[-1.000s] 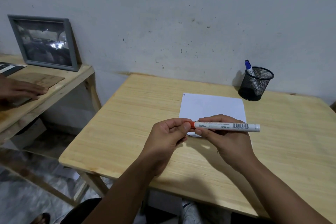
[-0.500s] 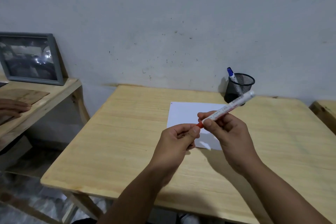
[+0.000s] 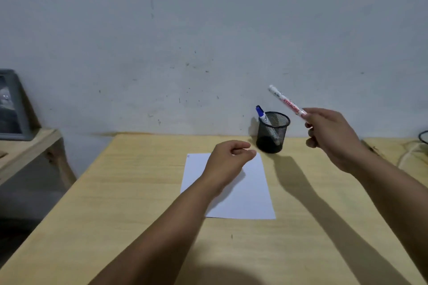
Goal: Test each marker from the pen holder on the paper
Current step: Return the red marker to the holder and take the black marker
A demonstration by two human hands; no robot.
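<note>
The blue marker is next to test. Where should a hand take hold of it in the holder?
Pinch the blue marker by its blue cap and the white barrel just below, the only part above the mesh pen holder. Come from above and the left, since it leans against the left rim, and draw along its tilt. The left hand looks nearest.

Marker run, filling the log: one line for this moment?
right hand: holds white marker raised | left hand: over paper | pen holder: blue marker

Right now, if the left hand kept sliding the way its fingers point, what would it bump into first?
Probably the black mesh pen holder, just past the left hand above the paper; depth is uncertain.
</note>
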